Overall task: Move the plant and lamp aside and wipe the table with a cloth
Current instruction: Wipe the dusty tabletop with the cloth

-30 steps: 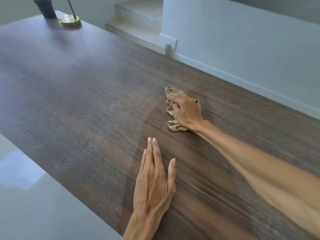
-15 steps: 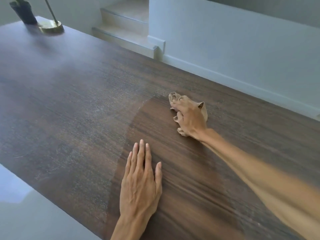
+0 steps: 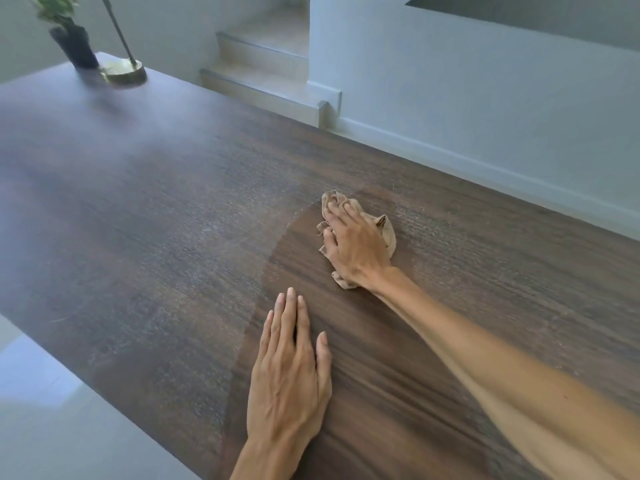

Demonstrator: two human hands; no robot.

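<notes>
The right hand has its fingers curled down over a crumpled tan cloth, pressing it flat on the dark wooden table, while the left hand lies palm-down at about 7 o'clock from it, fingers straight and close together, holding nothing. Far off at 10 o'clock, at the table's far corner, the plant in its dark pot stands just beside the lamp with its brass base.

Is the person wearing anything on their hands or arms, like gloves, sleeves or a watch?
No. Both hands are bare: the left hand and the right hand show no gloves and no rings that can be seen. Both forearms are bare too, with no sleeve, watch or bracelet in view as far as the picture reaches. The fingers are long and slim, with short, unpainted nails.
</notes>
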